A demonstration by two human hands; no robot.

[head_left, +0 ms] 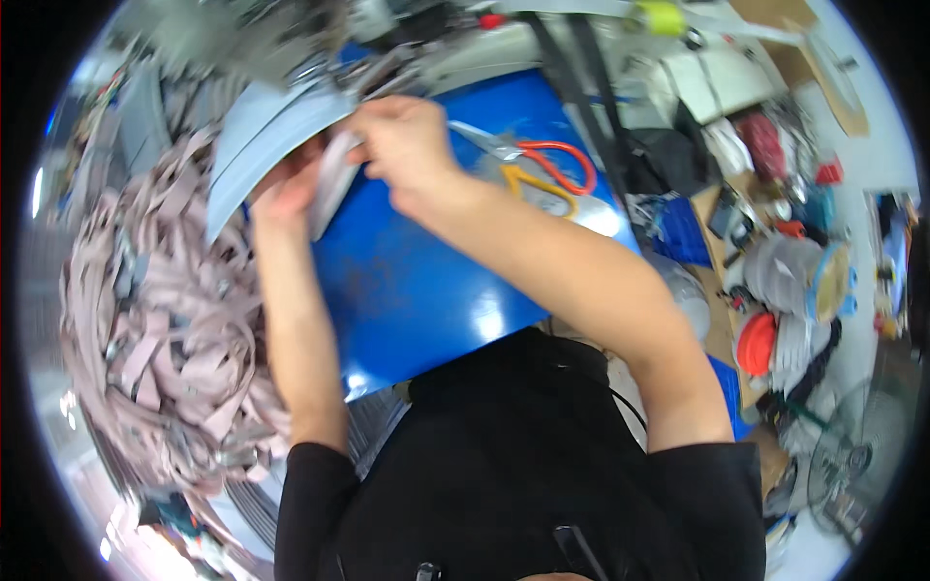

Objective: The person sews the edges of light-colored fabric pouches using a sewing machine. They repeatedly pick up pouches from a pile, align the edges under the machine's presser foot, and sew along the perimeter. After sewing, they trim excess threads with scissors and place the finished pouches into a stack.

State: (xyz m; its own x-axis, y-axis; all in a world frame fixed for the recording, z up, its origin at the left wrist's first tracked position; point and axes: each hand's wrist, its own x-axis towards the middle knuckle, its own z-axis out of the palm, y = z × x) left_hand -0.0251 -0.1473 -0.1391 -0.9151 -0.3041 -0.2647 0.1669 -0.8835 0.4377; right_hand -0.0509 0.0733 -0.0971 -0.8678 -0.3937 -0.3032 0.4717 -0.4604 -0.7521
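Observation:
A light blue curved fabric piece [271, 136] with stitched lines lies over my left hand [289, 192], which holds it from below; the fabric hides most of those fingers. My right hand [402, 140] is closed in a pinch on a pale pinkish strip [335, 182] beside the fabric's right edge. This strip hangs down between my two hands, above the blue tabletop [417, 281]. Scissors with red and yellow handle loops [573, 169] lie on the tabletop to the right of my right hand, their blades pointing toward it.
A big tangled heap of pinkish straps [184, 310] fills the left side. Blurred machine parts [387, 24] stand at the far edge. To the right are a black bag [668, 160], stacked white spools [780, 276], a red disc [756, 344] and a fan [852, 460].

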